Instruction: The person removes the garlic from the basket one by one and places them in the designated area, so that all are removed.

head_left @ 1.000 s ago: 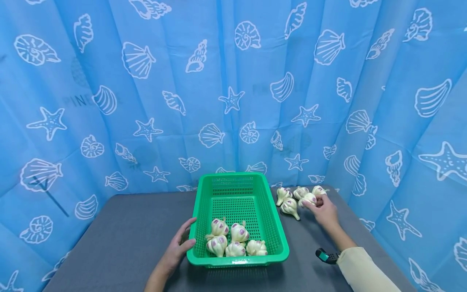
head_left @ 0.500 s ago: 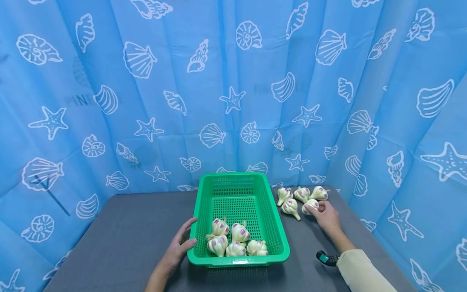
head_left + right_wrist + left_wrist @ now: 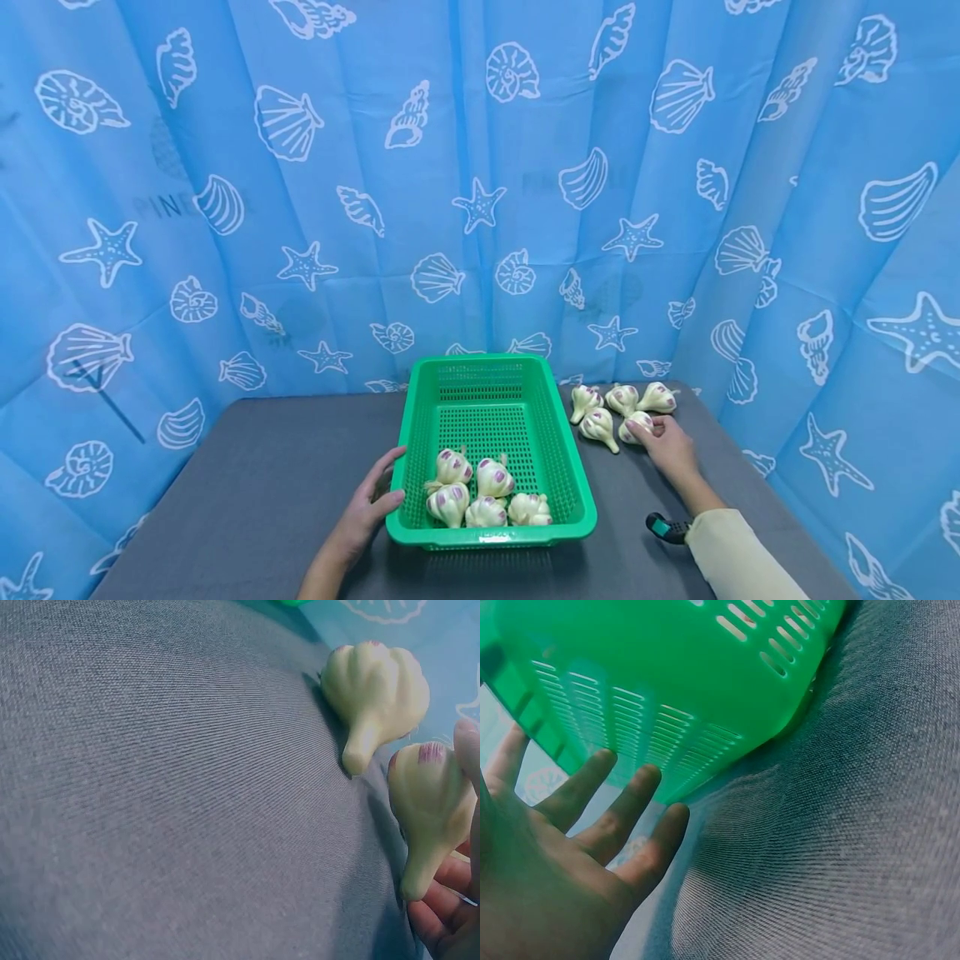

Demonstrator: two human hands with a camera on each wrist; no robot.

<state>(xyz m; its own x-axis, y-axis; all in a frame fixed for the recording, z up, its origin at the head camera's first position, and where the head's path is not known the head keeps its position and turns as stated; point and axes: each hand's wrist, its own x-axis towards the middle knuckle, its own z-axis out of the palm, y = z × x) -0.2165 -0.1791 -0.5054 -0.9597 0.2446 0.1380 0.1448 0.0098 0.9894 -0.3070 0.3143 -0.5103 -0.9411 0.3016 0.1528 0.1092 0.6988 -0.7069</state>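
A green plastic basket (image 3: 491,537) stands in the middle of the table, with several white garlic bulbs (image 3: 493,478) marked with purple gathered at its near end. Against its left side rests my left hand (image 3: 364,502); in the left wrist view the fingers (image 3: 622,817) are spread and fairly straight beside the slotted wall. To the right of the basket, my right hand (image 3: 670,450) pinches a garlic bulb (image 3: 431,795) between thumb and fingers, low at the table surface. Another garlic bulb (image 3: 375,690) lies just beyond it in the right wrist view.
Several other garlic bulbs (image 3: 621,399) lie clustered at the table's back right, close to the basket's rim. A grey cloth covers the table (image 3: 285,467). Behind and on both sides hangs a blue curtain (image 3: 480,233) printed with shells. A black strap device (image 3: 667,528) is at my right wrist.
My right hand has drawn its garlic bulb slightly toward me, apart from the back ones, uncovering the bulb at the far right. My left hand and the basket have stayed put.
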